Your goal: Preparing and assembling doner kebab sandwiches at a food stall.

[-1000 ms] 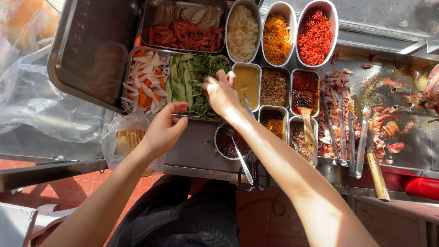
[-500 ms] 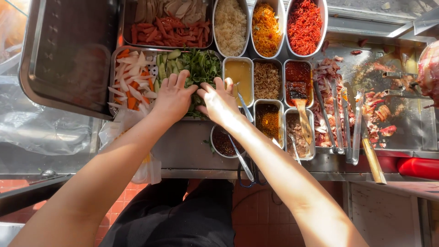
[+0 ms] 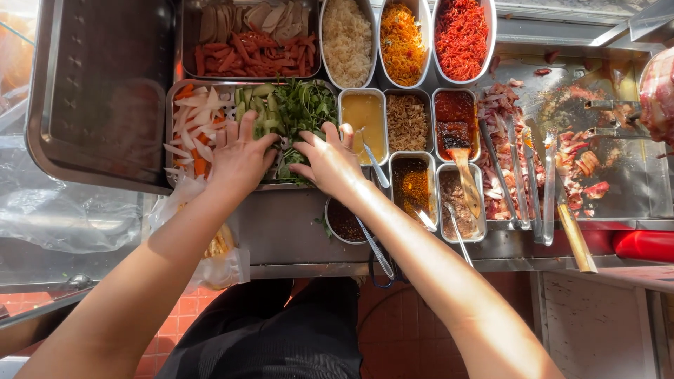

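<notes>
Vegetable tray (image 3: 170,133), hemmed by sauce tins on one side: left hand (image 3: 241,160) spread flat, right hand (image 3: 328,160) pinching leafy green herbs (image 3: 303,105) beside pale cucumber slices (image 3: 254,105).

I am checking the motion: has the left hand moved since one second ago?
Yes. The left hand has moved from the counter edge up onto the vegetable tray, beside the right hand.

The left hand (image 3: 242,158) and right hand (image 3: 330,161) cover part of the green herbs (image 3: 302,105), hiding what the fingertips grip. At twelve o'clock, three oval tubs (image 3: 404,38) are cut off by the top edge. At three o'clock, a pink meat piece (image 3: 660,95) runs off-frame.
</notes>
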